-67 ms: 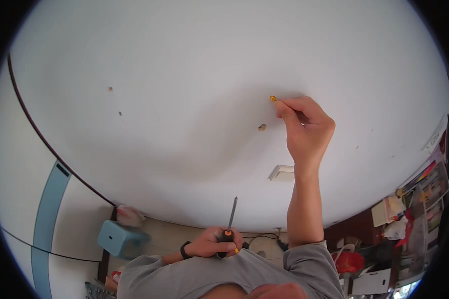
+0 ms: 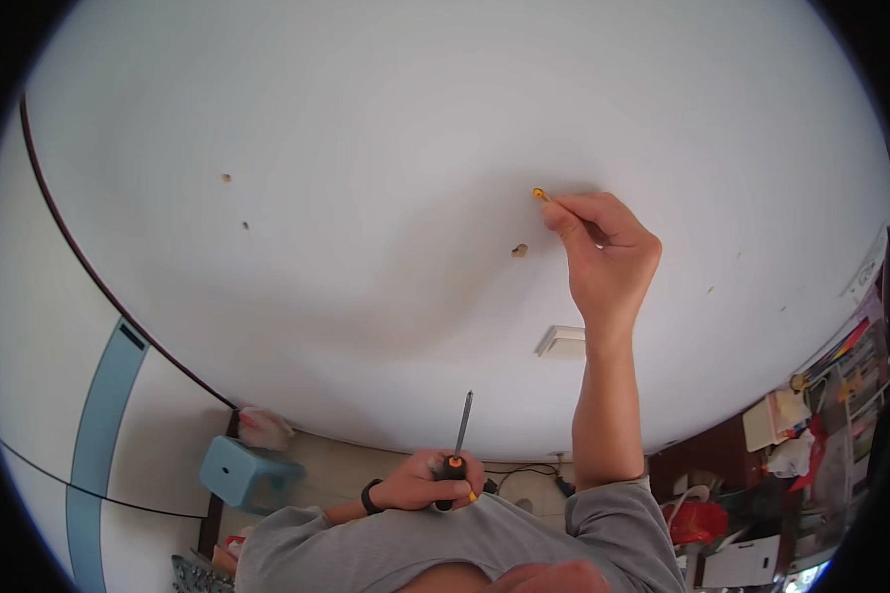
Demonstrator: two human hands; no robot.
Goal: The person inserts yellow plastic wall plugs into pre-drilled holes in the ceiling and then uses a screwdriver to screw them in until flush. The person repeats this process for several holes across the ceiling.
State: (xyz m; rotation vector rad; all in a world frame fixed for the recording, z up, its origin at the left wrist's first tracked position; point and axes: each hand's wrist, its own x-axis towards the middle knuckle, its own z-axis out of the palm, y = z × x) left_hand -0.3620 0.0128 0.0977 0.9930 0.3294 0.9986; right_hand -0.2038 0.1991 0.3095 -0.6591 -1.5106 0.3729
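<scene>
My right hand (image 2: 615,242) is raised to the white wall (image 2: 366,128), thumb and fingertips pinched on a small yellow wall plug (image 2: 539,194). The plug's outer end meets the wall or lies very close to it; a thin part runs back into my fingers. Just below it is a chipped hole (image 2: 519,251). Down by my body, my left hand (image 2: 412,482) is closed round a screwdriver (image 2: 453,468) with a black and orange handle, its metal shaft pointing up. Another small yellow piece (image 2: 472,496) shows by that hand's fingers, mostly hidden.
A white switch plate (image 2: 562,342) is on the wall beside my right forearm. Two small holes mark the wall at left, one a chipped hole (image 2: 226,178). A blue stool (image 2: 229,471) stands lower left, near a plastic bag (image 2: 264,427). Cluttered shelves (image 2: 845,395) line the right.
The view has shifted slightly, so the wall marks and stool sit a little further right. Both hands keep their grips.
</scene>
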